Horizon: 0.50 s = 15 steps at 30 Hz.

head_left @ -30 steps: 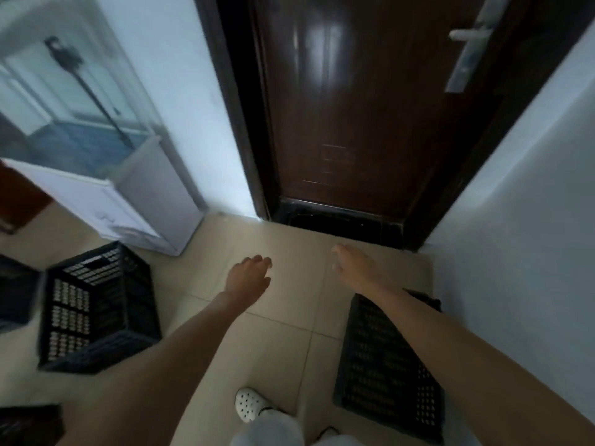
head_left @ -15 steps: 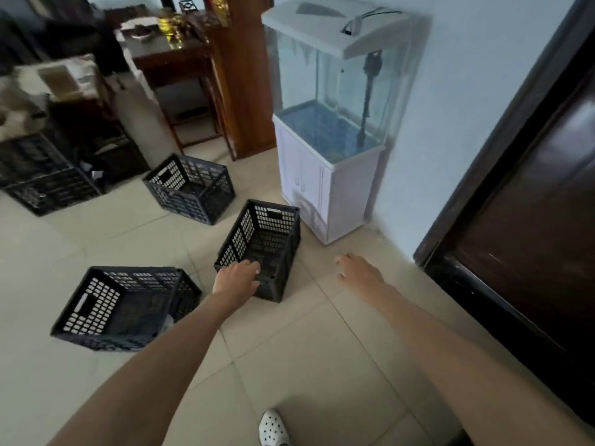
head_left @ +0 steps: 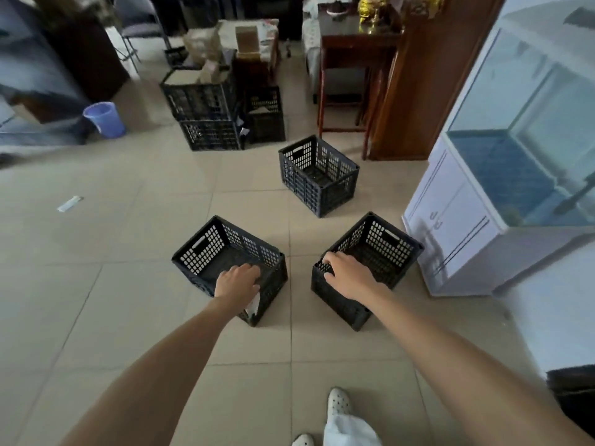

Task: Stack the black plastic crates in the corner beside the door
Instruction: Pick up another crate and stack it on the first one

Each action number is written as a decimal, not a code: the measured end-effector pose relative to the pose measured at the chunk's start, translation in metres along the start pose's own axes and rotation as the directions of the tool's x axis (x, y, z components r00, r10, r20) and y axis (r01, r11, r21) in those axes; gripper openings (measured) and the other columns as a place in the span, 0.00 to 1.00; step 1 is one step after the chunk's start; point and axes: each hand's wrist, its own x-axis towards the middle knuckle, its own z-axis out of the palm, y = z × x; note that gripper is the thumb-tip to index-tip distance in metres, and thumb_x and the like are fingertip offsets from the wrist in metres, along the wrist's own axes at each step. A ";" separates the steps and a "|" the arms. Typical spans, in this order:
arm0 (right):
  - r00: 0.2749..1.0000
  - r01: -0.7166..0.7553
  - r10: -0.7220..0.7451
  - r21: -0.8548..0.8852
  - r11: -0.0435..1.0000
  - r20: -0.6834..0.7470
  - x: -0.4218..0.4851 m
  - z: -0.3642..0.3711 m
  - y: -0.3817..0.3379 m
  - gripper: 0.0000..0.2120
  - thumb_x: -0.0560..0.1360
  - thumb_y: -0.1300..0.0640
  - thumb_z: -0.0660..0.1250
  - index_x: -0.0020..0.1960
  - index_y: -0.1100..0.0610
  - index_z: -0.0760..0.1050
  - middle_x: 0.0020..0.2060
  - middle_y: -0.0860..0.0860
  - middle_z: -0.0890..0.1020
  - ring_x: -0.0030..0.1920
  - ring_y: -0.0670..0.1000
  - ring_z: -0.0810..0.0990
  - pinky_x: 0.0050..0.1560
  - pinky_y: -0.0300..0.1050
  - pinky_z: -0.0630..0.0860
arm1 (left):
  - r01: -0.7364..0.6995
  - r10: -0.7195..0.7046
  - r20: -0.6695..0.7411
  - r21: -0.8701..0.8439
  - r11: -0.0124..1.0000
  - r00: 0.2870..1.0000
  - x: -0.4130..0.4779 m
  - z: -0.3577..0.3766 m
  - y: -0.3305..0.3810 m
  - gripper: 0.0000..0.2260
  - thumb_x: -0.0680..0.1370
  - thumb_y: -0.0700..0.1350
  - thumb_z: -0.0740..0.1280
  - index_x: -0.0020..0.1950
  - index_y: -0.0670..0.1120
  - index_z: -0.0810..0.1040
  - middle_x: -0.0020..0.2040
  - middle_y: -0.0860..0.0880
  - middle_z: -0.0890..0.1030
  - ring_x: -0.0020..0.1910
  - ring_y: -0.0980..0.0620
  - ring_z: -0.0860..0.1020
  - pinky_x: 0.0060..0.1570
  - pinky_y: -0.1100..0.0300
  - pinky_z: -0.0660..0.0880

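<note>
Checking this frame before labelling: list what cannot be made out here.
Head view:
- Left hand: fingertips curl inside the left crate, grip unclear.
- Right hand: covers the right crate rim; closure unclear.
- Stacked crates: contents blurred.
- Door corner: outside the frame.

soft, dim daylight, faint shadows, motion blur at left and top edges, wide-angle bending toward the corners
</note>
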 end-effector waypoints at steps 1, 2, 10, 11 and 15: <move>1.000 0.016 -0.015 -0.025 1.000 0.025 0.012 0.001 -0.001 0.16 0.79 0.53 0.60 0.65 0.55 0.70 0.63 0.52 0.74 0.63 0.56 0.73 0.56 0.52 0.73 | 0.016 -0.016 -0.019 -0.024 1.000 1.000 0.005 0.000 -0.007 0.13 0.78 0.48 0.64 0.62 0.50 0.74 0.61 0.49 0.76 0.62 0.45 0.75 0.59 0.50 0.72; 0.999 0.024 -0.021 -0.053 0.998 0.045 0.024 0.001 0.000 0.16 0.79 0.53 0.60 0.65 0.55 0.70 0.64 0.52 0.74 0.63 0.56 0.73 0.57 0.52 0.72 | 0.033 -0.034 -0.034 -0.052 0.998 0.999 0.009 0.000 -0.014 0.13 0.78 0.48 0.64 0.62 0.50 0.74 0.61 0.49 0.77 0.62 0.45 0.75 0.58 0.50 0.72; 0.981 0.158 -0.127 -0.229 0.961 0.144 0.135 -0.013 -0.037 0.16 0.79 0.53 0.58 0.66 0.56 0.69 0.63 0.55 0.73 0.62 0.58 0.73 0.59 0.53 0.73 | 0.251 -0.283 -0.107 -0.243 0.937 0.953 0.028 -0.003 -0.099 0.13 0.77 0.44 0.65 0.61 0.47 0.76 0.57 0.47 0.79 0.56 0.44 0.78 0.50 0.53 0.73; 0.977 0.177 -0.144 -0.226 0.958 0.157 0.145 -0.013 -0.050 0.16 0.79 0.53 0.58 0.65 0.56 0.69 0.63 0.54 0.72 0.62 0.57 0.73 0.59 0.53 0.73 | 0.278 -0.310 -0.099 -0.247 0.928 0.946 0.027 -0.004 -0.109 0.13 0.77 0.44 0.66 0.61 0.47 0.76 0.57 0.47 0.79 0.57 0.44 0.78 0.50 0.53 0.73; 0.953 0.265 -0.220 -0.228 0.937 0.206 0.199 0.000 -0.111 0.15 0.78 0.54 0.58 0.64 0.55 0.69 0.63 0.53 0.73 0.62 0.57 0.73 0.59 0.53 0.74 | 0.357 -0.390 -0.086 -0.260 0.897 0.917 0.031 -0.010 -0.158 0.14 0.76 0.45 0.66 0.62 0.47 0.76 0.58 0.46 0.80 0.58 0.43 0.78 0.53 0.52 0.73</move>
